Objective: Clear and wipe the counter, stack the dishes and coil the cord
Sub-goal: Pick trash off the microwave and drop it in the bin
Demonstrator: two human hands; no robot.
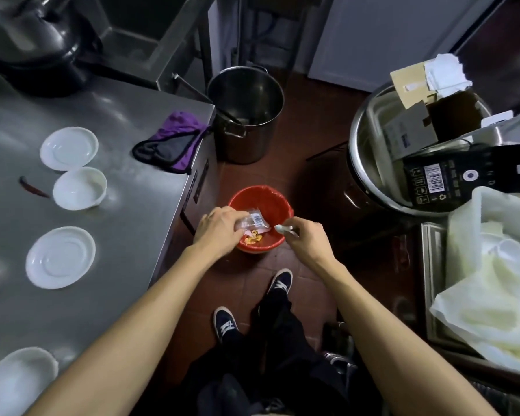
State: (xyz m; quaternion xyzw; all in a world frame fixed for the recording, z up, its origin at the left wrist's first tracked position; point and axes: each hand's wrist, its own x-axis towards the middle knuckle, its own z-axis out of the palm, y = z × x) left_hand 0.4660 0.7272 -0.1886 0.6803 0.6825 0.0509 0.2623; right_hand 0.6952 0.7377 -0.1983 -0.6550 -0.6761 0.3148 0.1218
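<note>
On the counter (126,205) to our left we list two saucers (69,148), two bowls (80,188), a chilli (32,187) left of the nearer-the-pot bowl, and a cloth (171,142) at the far right corner. On the floor to its right stand a pot (245,115) and, nearer us, a bin (260,219) below both hands (218,226). Further right a basin (373,163) holds boxes (412,127).

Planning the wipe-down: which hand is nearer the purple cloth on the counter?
Left. The left hand is over the red bin's near-counter side, below the purple cloth; the right hand is farther right.
</note>
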